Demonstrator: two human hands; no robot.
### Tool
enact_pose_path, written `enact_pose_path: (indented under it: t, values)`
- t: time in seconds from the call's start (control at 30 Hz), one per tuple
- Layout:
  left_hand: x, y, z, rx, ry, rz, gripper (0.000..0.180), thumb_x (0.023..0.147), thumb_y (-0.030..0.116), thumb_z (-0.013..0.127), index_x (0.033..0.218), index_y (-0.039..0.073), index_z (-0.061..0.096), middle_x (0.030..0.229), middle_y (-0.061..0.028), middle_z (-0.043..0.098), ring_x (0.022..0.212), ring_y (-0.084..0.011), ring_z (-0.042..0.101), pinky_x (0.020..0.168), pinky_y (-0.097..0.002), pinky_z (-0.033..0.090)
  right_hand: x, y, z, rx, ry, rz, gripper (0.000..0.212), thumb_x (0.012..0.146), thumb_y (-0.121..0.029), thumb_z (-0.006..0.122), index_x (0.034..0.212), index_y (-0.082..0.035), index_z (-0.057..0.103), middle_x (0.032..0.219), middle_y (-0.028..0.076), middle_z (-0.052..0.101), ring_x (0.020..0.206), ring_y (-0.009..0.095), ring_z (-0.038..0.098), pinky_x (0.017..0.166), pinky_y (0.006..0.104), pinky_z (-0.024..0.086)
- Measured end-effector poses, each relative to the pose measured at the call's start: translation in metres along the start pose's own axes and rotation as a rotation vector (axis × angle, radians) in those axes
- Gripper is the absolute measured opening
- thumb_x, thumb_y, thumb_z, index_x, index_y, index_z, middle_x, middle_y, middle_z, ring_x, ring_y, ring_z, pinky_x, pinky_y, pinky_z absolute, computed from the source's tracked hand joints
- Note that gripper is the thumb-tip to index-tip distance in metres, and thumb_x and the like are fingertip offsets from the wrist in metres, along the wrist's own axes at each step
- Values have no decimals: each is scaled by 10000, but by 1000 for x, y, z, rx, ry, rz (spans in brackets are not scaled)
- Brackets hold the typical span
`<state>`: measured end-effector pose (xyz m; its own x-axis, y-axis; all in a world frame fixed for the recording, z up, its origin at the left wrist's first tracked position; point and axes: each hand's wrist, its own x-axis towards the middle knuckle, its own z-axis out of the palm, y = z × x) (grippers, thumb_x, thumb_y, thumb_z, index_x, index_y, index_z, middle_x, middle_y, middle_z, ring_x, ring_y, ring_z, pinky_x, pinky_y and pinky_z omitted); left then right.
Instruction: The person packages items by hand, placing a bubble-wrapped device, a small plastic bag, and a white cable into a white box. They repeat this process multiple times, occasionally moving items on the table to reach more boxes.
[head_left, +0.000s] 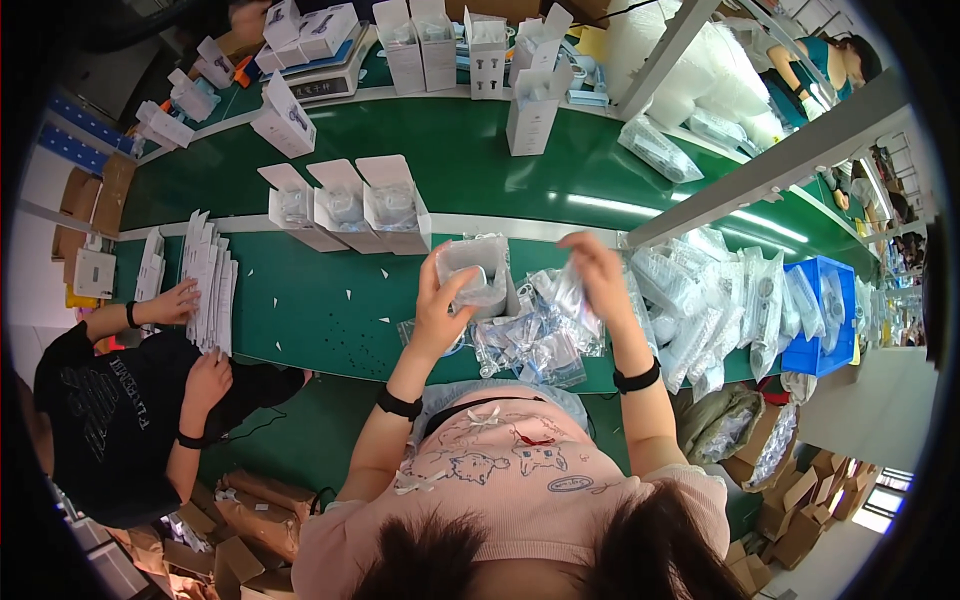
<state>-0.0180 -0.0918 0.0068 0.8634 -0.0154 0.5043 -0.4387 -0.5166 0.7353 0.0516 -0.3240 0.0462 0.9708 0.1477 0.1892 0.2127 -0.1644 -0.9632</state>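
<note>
My left hand (437, 305) is closed on the side of a translucent plastic box liner (494, 290), which stands open at the top near the table's front edge. A small pale piece (466, 286) shows by the thumb; I cannot make out what it is. My right hand (598, 278), blurred by motion, is to the right of the liner. Its curled fingers hold a clear plastic bag (568, 296), also blurred, above a pile of small clear bags (540, 345) with parts inside.
Three open white boxes (345, 212) stand beyond my left hand. Long clear-wrapped packs (690, 300) are heaped at right, beside a blue crate (836, 345). A slanting metal post (770, 160) crosses at right. At left, a co-worker's hands (180, 300) touch stacked flat cartons (209, 285).
</note>
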Motion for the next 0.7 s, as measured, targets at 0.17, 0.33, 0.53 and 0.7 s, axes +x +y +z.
enact_pose_path:
  t: [0.17, 0.33, 0.53, 0.7]
  values:
    - [-1, -3, 9, -80, -12, -102, 417, 587, -81, 636, 951, 120, 614, 1240, -164, 337, 1150, -332, 373, 906, -370, 382, -14, -2, 35, -510, -384, 24, 194, 729, -204, 560, 780, -18, 574, 520, 120, 500, 492, 220, 532, 453, 316, 387]
    - [1, 3, 6, -51, -39, 1, 393, 595, -77, 628, 937, 115, 632, 1244, -172, 339, 1133, -333, 387, 887, -367, 391, -10, 12, 40, -430, -280, 86, 250, 724, -226, 564, 614, -2, 558, 499, 121, 510, 475, 229, 529, 469, 318, 400]
    - [4, -10, 1, 72, -59, 45, 211, 595, -51, 640, 783, 45, 630, 1165, -160, 436, 1038, -300, 475, 845, -339, 410, -8, 37, 20, -184, -443, 305, 178, 734, -160, 567, 763, 15, 552, 601, 50, 527, 539, 152, 489, 541, 260, 400]
    - [11, -1, 1, -52, 17, -261, 147, 587, -39, 652, 717, -7, 590, 1022, -125, 548, 923, -258, 548, 781, -307, 429, -15, -32, 27, -110, -319, 21, 204, 701, -116, 592, 879, -32, 537, 755, 40, 530, 673, 147, 501, 589, 286, 415]
